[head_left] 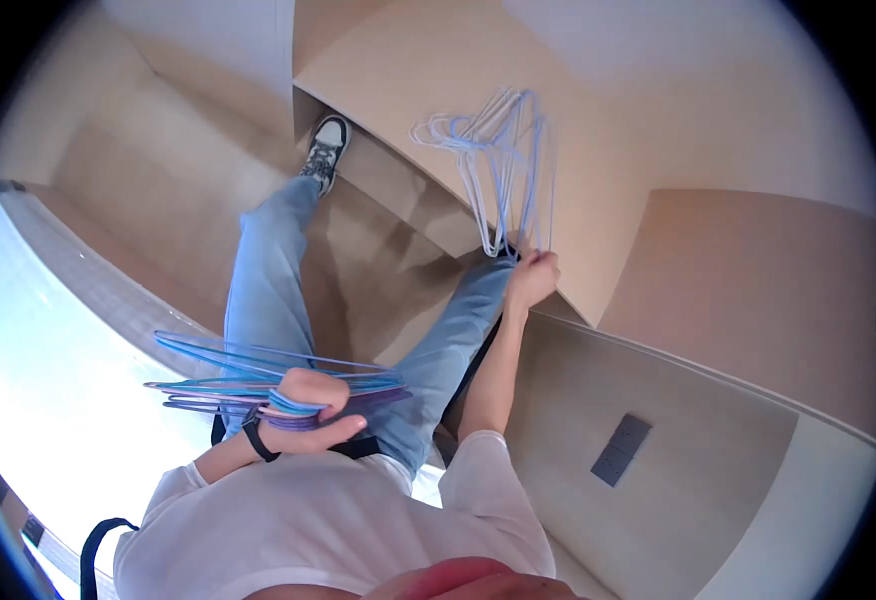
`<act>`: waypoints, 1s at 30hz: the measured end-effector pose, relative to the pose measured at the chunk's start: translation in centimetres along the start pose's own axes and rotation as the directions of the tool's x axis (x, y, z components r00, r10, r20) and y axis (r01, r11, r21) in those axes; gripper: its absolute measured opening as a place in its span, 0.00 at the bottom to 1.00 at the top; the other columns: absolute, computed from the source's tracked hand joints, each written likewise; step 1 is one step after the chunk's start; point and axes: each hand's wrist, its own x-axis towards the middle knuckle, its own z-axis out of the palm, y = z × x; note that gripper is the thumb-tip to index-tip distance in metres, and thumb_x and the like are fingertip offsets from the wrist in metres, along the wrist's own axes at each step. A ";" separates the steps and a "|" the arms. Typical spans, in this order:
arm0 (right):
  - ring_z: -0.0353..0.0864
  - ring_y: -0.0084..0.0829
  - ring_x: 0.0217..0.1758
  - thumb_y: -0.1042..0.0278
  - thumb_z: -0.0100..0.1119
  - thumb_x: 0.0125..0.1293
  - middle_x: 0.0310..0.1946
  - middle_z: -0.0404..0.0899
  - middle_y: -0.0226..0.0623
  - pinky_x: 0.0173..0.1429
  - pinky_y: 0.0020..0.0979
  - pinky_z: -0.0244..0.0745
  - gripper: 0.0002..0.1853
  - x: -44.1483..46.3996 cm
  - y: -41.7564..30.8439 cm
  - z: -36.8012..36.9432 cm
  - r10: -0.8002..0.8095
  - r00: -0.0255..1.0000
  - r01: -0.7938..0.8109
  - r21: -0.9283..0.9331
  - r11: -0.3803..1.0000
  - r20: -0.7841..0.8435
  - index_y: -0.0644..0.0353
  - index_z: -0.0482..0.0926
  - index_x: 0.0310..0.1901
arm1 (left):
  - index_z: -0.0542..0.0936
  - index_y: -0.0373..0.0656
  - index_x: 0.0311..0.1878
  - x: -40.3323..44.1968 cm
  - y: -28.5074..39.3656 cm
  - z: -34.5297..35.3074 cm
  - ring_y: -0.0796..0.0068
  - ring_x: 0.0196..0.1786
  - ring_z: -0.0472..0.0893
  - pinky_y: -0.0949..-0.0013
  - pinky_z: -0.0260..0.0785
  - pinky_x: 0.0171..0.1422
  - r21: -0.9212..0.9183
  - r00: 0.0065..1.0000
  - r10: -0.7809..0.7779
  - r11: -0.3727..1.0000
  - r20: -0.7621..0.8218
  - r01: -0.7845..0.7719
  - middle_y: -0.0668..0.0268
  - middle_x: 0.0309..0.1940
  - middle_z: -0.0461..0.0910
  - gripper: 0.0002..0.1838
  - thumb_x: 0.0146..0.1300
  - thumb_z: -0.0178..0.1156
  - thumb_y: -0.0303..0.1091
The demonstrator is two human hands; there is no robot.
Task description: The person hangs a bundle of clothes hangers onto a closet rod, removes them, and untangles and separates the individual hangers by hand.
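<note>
My left hand [303, 402], wearing a dark wristband, is closed round a bunch of thin hangers [198, 386] in blue, teal, pink and purple. They spread out to both sides of the fist, in front of my lap. My right hand [533, 278] reaches forward to the edge of a pale wooden shelf. Its fingers are closed on the near end of a second bunch of hangers [503, 165], white and light blue, whose hooks point away over the shelf. How many of them the fingers grip is hidden.
The pale wooden shelf [398, 70] runs across the front, with an open recess beneath. A grey socket plate [621, 450] sits on the panel at right. At left stands a bright white curved surface [68, 340]. My legs in jeans [273, 270] are apart on the floor.
</note>
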 end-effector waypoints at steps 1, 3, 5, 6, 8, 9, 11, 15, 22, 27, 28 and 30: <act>0.82 0.51 0.33 0.59 0.60 0.67 0.27 0.81 0.46 0.38 0.52 0.75 0.13 0.1 0.0 -1.9 0.058 0.998 -0.056 0.037 0.998 -0.030 0.60 0.77 0.31 | 0.64 0.45 0.19 -0.6 0.0 -0.3 0.64 0.19 0.68 0.66 0.58 0.26 0.045 0.999 0.018 0.999 -0.046 -0.016 0.65 0.16 0.65 0.22 0.57 0.69 0.33; 0.81 0.53 0.28 0.56 0.58 0.70 0.23 0.80 0.49 0.34 0.53 0.73 0.17 -0.1 0.3 -6.3 0.182 0.980 -0.172 0.119 0.978 -0.078 0.62 0.77 0.30 | 0.67 0.44 0.22 -1.4 0.6 -0.7 0.68 0.25 0.69 0.68 0.60 0.31 0.027 0.989 -0.066 0.997 -0.130 0.070 0.66 0.20 0.68 0.18 0.58 0.68 0.33; 0.70 0.42 0.18 0.55 0.61 0.70 0.15 0.71 0.44 0.26 0.44 0.66 0.23 -1.6 0.9 -10.5 0.191 0.970 -0.142 0.291 0.946 -0.148 0.63 0.70 0.24 | 0.70 0.43 0.32 -2.5 0.4 -0.4 0.75 0.37 0.72 0.71 0.63 0.42 0.020 0.969 -0.069 0.997 -0.236 0.076 0.65 0.34 0.73 0.12 0.60 0.66 0.31; 0.65 0.35 0.18 0.57 0.62 0.70 0.14 0.67 0.39 0.25 0.40 0.63 0.23 -2.7 1.0 -12.5 0.189 0.968 -0.115 0.381 0.917 -0.163 0.63 0.68 0.23 | 0.71 0.43 0.36 -2.6 0.5 -0.1 0.76 0.40 0.73 0.71 0.65 0.45 -0.124 0.956 -0.104 0.990 -0.274 0.073 0.66 0.37 0.74 0.10 0.61 0.65 0.29; 0.58 0.26 0.19 0.60 0.62 0.70 0.13 0.60 0.32 0.23 0.35 0.57 0.24 -5.8 1.4 -15.9 0.167 0.974 -0.061 0.529 0.846 -0.155 0.62 0.64 0.21 | 0.73 0.42 0.43 -2.7 1.0 0.7 0.77 0.46 0.75 0.71 0.67 0.52 -0.285 0.928 -0.148 0.957 -0.343 0.048 0.65 0.43 0.75 0.08 0.63 0.63 0.26; 0.56 0.23 0.20 0.62 0.61 0.70 0.14 0.57 0.29 0.23 0.33 0.55 0.24 -7.4 1.8 -17.2 0.145 0.980 -0.040 0.589 0.807 -0.133 0.62 0.63 0.21 | 0.74 0.42 0.45 -2.5 1.4 1.0 0.77 0.48 0.75 0.71 0.67 0.55 -0.305 0.912 -0.153 0.952 -0.381 0.032 0.65 0.45 0.76 0.09 0.63 0.62 0.25; 0.55 0.22 0.21 0.62 0.62 0.69 0.15 0.56 0.28 0.23 0.32 0.53 0.24 -11.0 3.0 -18.5 0.072 0.997 -0.032 0.658 0.752 -0.034 0.61 0.62 0.20 | 0.75 0.42 0.49 -2.5 1.6 1.4 0.75 0.52 0.75 0.71 0.67 0.59 -0.310 0.901 -0.123 0.951 -0.415 -0.013 0.64 0.49 0.76 0.12 0.63 0.62 0.24; 0.56 0.24 0.19 0.60 0.69 0.62 0.15 0.57 0.31 0.24 0.31 0.52 0.25 -15.9 2.8 -21.3 -0.239 0.971 0.160 0.708 0.688 0.013 0.60 0.63 0.19 | 0.77 0.41 0.55 -3.0 3.3 2.1 0.59 0.63 0.73 0.59 0.63 0.68 0.108 0.927 0.167 0.984 -0.337 -0.139 0.56 0.58 0.75 0.20 0.59 0.64 0.28; 0.57 0.31 0.15 0.61 0.75 0.53 0.14 0.57 0.35 0.20 0.32 0.50 0.26 -14.6 2.0 -22.7 -0.334 0.897 0.442 0.633 0.636 -0.290 0.59 0.62 0.18 | 0.67 0.47 0.72 -4.3 4.6 2.7 0.45 0.75 0.63 0.48 0.56 0.75 0.432 0.932 0.350 0.858 -0.099 -0.276 0.48 0.72 0.64 0.38 0.58 0.67 0.36; 0.58 0.34 0.14 0.43 0.74 0.57 0.14 0.57 0.34 0.20 0.34 0.50 0.32 -13.2 1.6 -22.8 -0.350 0.883 0.470 0.626 0.622 -0.314 0.58 0.63 0.17 | 0.38 0.46 0.81 -3.9 3.6 3.4 0.49 0.77 0.61 0.51 0.53 0.77 -0.130 0.855 0.428 0.868 -0.292 -0.479 0.48 0.78 0.53 0.57 0.60 0.68 0.39; 0.58 0.33 0.14 0.44 0.75 0.56 0.14 0.57 0.34 0.20 0.34 0.50 0.32 -13.2 1.2 -22.8 -0.365 0.878 0.475 0.658 0.585 -0.309 0.58 0.63 0.17 | 0.37 0.45 0.81 -3.7 3.6 2.9 0.50 0.78 0.60 0.52 0.52 0.77 -0.089 0.846 0.448 0.867 -0.290 -0.490 0.48 0.78 0.52 0.57 0.60 0.68 0.40; 0.58 0.34 0.14 0.45 0.76 0.55 0.14 0.58 0.34 0.20 0.33 0.51 0.32 -13.6 0.7 -23.1 -0.425 0.868 0.475 0.676 0.564 -0.256 0.58 0.64 0.17 | 0.37 0.43 0.81 -3.5 4.0 2.0 0.51 0.79 0.56 0.54 0.48 0.79 0.002 0.865 0.427 0.897 -0.263 -0.442 0.47 0.79 0.51 0.58 0.59 0.69 0.41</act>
